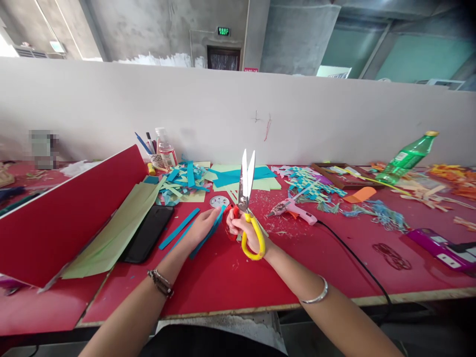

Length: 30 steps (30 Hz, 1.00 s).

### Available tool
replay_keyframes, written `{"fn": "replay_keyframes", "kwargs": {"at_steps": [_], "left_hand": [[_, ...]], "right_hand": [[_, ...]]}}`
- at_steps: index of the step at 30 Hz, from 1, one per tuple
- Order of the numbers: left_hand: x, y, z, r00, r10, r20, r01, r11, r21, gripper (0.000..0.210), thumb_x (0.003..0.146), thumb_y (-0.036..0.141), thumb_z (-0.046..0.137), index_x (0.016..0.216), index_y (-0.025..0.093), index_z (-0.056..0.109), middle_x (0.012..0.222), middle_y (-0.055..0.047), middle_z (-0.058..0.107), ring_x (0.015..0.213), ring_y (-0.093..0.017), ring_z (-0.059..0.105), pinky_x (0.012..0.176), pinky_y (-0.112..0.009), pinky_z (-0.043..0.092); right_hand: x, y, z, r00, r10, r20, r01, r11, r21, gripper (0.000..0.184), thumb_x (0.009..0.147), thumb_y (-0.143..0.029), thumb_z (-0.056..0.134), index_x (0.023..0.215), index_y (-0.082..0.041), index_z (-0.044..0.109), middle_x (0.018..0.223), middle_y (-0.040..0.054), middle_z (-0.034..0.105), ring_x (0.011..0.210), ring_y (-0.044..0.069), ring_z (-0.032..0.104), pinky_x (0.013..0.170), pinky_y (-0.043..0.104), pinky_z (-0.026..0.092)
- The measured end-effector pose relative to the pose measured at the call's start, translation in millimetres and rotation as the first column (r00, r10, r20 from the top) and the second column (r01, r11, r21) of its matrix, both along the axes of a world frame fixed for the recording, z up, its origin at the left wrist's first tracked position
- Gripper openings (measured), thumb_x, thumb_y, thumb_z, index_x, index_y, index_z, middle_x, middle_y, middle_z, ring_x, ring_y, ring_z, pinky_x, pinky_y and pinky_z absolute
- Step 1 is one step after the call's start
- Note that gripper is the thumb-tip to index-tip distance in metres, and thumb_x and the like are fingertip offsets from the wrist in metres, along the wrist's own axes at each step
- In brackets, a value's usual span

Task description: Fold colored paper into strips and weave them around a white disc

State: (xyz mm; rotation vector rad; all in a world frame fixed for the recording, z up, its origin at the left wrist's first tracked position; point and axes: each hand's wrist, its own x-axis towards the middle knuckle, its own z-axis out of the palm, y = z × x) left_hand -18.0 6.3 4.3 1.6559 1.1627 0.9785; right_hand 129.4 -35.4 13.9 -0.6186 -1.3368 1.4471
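Note:
My right hand [243, 229] grips a pair of scissors [244, 191] by its handles, one loop yellow, the other side red. The blades point up and stand slightly apart. Low over the red tabletop, my left hand [206, 223] has its fingers closed on a blue paper strip [211, 235], which slants down toward me. Another blue strip [179, 228] lies flat to the left of that hand. Just beyond its fingertips is a small white disc [219, 202]. The lower part of the left hand's strip is partly covered by the hand and wrist.
A pink glue gun [297, 210] with a black cord lies right of the scissors. Paper scraps [182, 181] heap at the back. A black phone [148, 233] and green paper [115, 228] lie left, beside a red upright board [74, 213]. A green bottle [407, 158] leans at right.

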Motion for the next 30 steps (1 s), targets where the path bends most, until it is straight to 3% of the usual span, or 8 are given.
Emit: {"fn": "replay_keyframes", "kwargs": {"at_steps": [5,8,11,13,17,21,25,30], "left_hand": [[-2.4,0.6,4.2,0.998,0.051,0.022,-0.053,0.990,0.132,0.033,0.069,0.045,0.052,0.069,0.013,0.060,0.060,0.002,0.055,0.060,-0.011,0.048,0.058,-0.020,0.035],[-3.3,-1.6,6.0,0.998,0.043,0.037,-0.047,0.991,0.123,0.032,0.071,0.044,0.050,0.069,0.013,0.059,0.058,0.003,0.053,0.056,-0.010,0.046,0.054,-0.020,0.034],[-0.8,-8.4,9.3,0.996,-0.083,0.042,0.079,0.993,0.088,0.032,0.074,0.043,0.048,0.066,0.014,0.057,0.057,0.003,0.053,0.053,-0.009,0.045,0.051,-0.019,0.034],[2.0,-13.7,11.8,0.978,-0.206,0.042,0.203,0.977,0.062,0.033,0.076,0.043,0.046,0.063,0.014,0.055,0.057,0.003,0.053,0.053,-0.008,0.046,0.053,-0.019,0.036],[6.2,-20.9,14.7,0.936,-0.344,0.070,0.345,0.939,-0.007,0.035,0.079,0.045,0.041,0.063,0.015,0.049,0.056,0.003,0.052,0.047,-0.007,0.048,0.051,-0.019,0.038],[6.7,-22.9,13.5,0.897,-0.436,0.080,0.442,0.890,-0.114,0.033,0.079,0.048,0.039,0.073,0.016,0.044,0.051,0.005,0.050,0.035,-0.005,0.044,0.039,-0.017,0.033],[6.4,-22.8,10.7,0.872,-0.488,0.040,0.486,0.854,-0.184,0.035,0.080,0.050,0.036,0.075,0.016,0.045,0.044,0.008,0.041,0.030,-0.004,0.034,0.034,-0.016,0.025],[5.5,-22.4,10.6,0.869,-0.491,0.064,0.493,0.848,-0.194,0.037,0.080,0.050,0.035,0.072,0.016,0.047,0.046,0.007,0.037,0.037,-0.004,0.033,0.038,-0.016,0.027]], "right_hand": [[0.0,-0.3,1.9,1.000,-0.014,0.028,0.014,1.000,0.011,0.009,0.074,-0.024,0.045,0.070,-0.019,0.038,0.060,-0.0055,0.036,0.047,0.005,0.031,0.047,0.020,0.027],[-1.0,0.4,4.7,0.985,-0.159,0.074,0.156,0.986,0.052,0.013,0.073,-0.026,0.046,0.069,-0.019,0.036,0.062,-0.0051,0.038,0.049,0.006,0.033,0.048,0.021,0.028],[-1.8,2.9,7.1,0.917,-0.381,0.119,0.373,0.924,0.084,0.018,0.070,-0.028,0.051,0.069,-0.020,0.035,0.065,-0.0044,0.041,0.053,0.007,0.037,0.051,0.022,0.032],[-2.0,4.7,7.9,0.880,-0.457,0.133,0.446,0.889,0.107,0.020,0.068,-0.028,0.053,0.070,-0.020,0.035,0.068,-0.0036,0.042,0.056,0.008,0.040,0.055,0.023,0.035],[-2.7,6.4,8.0,0.859,-0.474,0.193,0.457,0.880,0.130,0.018,0.070,-0.029,0.051,0.069,-0.021,0.035,0.066,-0.0031,0.040,0.059,0.010,0.041,0.057,0.025,0.037],[-3.4,7.8,6.8,0.856,-0.453,0.249,0.443,0.891,0.101,0.017,0.071,-0.031,0.049,0.068,-0.021,0.035,0.061,-0.0037,0.038,0.055,0.010,0.042,0.051,0.024,0.036],[-1.3,11.3,6.6,0.784,-0.572,0.243,0.570,0.817,0.085,0.020,0.069,-0.033,0.050,0.066,-0.021,0.035,0.058,-0.0051,0.038,0.051,0.009,0.040,0.049,0.023,0.036],[3.9,16.6,6.2,0.738,-0.649,0.187,0.669,0.740,-0.071,0.023,0.067,-0.036,0.051,0.068,-0.021,0.033,0.053,-0.0087,0.035,0.040,0.005,0.036,0.040,0.020,0.033]]}}
